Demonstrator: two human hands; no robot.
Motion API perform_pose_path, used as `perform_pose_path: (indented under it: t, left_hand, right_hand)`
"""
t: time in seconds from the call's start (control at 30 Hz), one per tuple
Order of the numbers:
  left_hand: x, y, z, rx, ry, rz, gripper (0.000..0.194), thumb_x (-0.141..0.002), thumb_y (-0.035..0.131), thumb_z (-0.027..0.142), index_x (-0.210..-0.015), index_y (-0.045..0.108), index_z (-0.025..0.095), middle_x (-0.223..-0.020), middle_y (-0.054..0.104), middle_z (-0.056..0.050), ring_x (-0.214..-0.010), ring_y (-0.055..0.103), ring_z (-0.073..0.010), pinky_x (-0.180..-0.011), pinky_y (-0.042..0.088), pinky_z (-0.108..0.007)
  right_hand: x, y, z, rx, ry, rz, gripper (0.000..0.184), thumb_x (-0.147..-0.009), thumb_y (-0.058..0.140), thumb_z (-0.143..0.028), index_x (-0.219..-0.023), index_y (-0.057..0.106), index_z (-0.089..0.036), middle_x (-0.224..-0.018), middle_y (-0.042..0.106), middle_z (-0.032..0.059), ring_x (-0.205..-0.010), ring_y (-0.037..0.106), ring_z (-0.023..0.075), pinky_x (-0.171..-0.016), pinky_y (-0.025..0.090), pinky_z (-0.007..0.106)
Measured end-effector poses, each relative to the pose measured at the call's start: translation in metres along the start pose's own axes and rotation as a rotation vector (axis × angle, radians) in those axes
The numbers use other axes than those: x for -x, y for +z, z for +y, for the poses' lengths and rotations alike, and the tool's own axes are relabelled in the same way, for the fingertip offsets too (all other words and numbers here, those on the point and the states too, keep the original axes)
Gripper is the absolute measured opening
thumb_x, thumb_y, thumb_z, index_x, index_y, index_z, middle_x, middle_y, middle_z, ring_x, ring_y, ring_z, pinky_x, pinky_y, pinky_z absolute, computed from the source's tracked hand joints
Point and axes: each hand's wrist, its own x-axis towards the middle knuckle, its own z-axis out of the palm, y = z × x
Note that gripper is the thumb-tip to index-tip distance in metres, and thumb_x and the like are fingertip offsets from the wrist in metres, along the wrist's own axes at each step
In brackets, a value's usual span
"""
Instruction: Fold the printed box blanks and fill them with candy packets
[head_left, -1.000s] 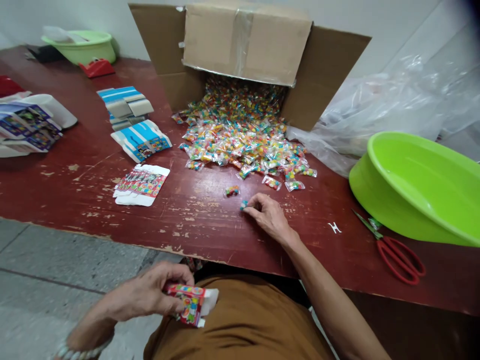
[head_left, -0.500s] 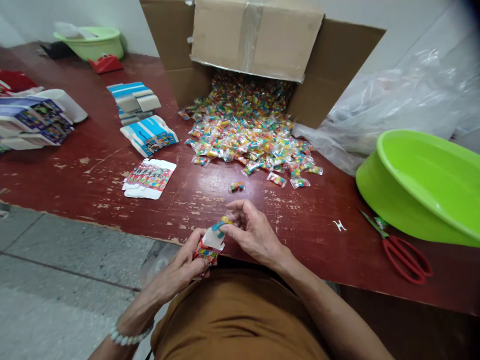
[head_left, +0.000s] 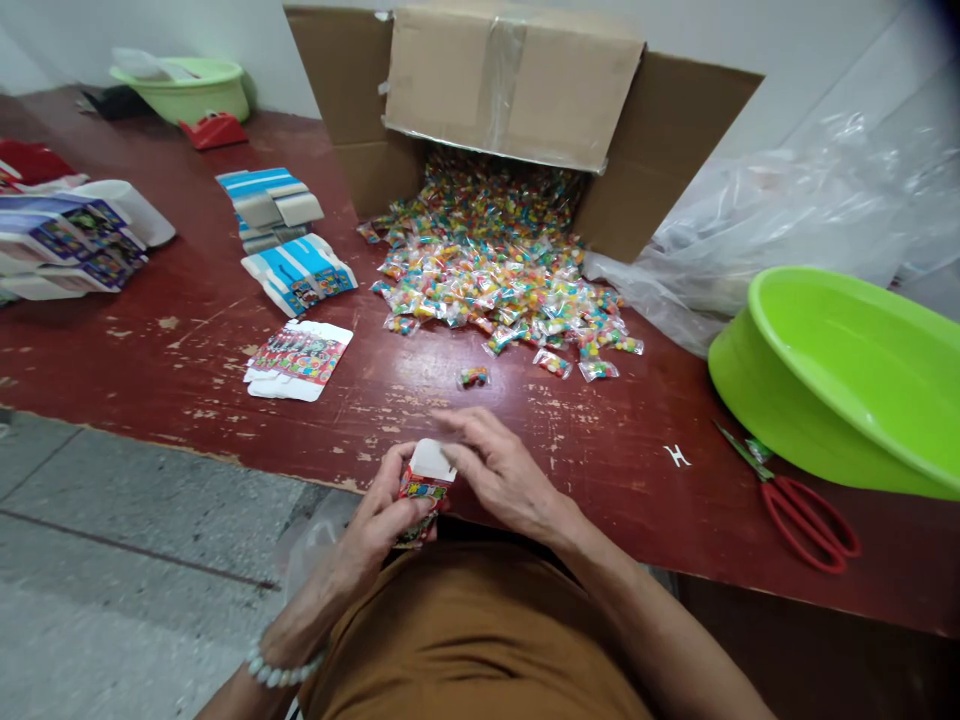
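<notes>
My left hand [head_left: 382,510] is wrapped round a small red candy box [head_left: 430,490], held upright at the table's front edge. The box's white flap [head_left: 433,457] stands up at the top. Close beside that flap is my right hand [head_left: 499,465], its fingers stretched out and apart, with the thumb at the flap's right edge. No candy packet shows in the right hand; the inside of the box is hidden from me. Beyond the hands, one wrapped candy packet [head_left: 474,377] lies alone on the table, in front of a heap of candy packets [head_left: 495,285].
The heap spills from a cardboard carton [head_left: 517,85]. Flat red boxes [head_left: 304,355] and blue-and-white boxes [head_left: 300,272] lie left, near a red tape dispenser [head_left: 213,130]. On the right are a green basin [head_left: 787,400], red-handled scissors [head_left: 810,520] and clear plastic sheeting [head_left: 795,220].
My right hand brought a candy packet from the table to the box, and the packet is now out of sight. My left hand raised the box from my lap to the table edge.
</notes>
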Motion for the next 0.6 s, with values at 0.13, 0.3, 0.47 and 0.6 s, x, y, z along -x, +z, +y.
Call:
perform_pose_path:
  t: [0.13,0.3,0.47,0.6]
  left_hand:
    - [-0.002,0.007,0.006,0.229,-0.025,0.077,0.056,-0.085,0.065,0.054,-0.129,0.055,0.021,-0.092,0.071,-0.006,-0.072,0.068,-0.0233,-0.052,0.055,-0.030]
    - [-0.008,0.015,0.010,0.271,-0.006,0.069,0.064,-0.078,0.077,0.042,-0.136,0.058,0.025,-0.118,0.072,-0.009,-0.077,0.072,-0.0226,-0.055,0.059,-0.028]
    - [-0.012,0.019,0.007,0.332,-0.015,0.135,0.057,-0.070,0.086,0.038,-0.119,0.062,0.022,-0.103,0.074,-0.004,-0.068,0.070,-0.0180,-0.052,0.060,-0.027]
    - [-0.012,0.016,0.013,0.493,-0.236,0.034,0.054,-0.079,0.079,0.048,-0.120,0.059,0.020,-0.076,0.070,0.001,-0.049,0.066,-0.0195,-0.042,0.058,-0.034]
  right_hand:
    - [0.000,-0.004,0.009,-0.324,0.309,0.096,0.046,-0.089,0.067,-0.031,-0.132,0.057,-0.022,-0.114,0.062,0.0055,-0.085,0.060,0.0133,-0.079,0.053,0.030]
    - [0.002,0.009,0.015,-0.528,0.431,-0.070,0.068,-0.074,0.082,-0.033,-0.134,0.053,-0.022,-0.116,0.060,0.0057,-0.081,0.060,0.0120,-0.072,0.054,0.027]
    - [0.005,0.018,0.015,-0.162,0.065,0.057,0.020,-0.090,0.068,-0.028,-0.108,0.071,-0.020,-0.097,0.068,0.0051,-0.079,0.062,0.0137,-0.075,0.053,0.029]
    - [0.009,0.015,0.014,0.021,-0.214,0.055,0.022,-0.100,0.058,-0.031,-0.098,0.077,-0.020,-0.095,0.076,0.0081,-0.090,0.069,0.0177,-0.087,0.054,0.032]
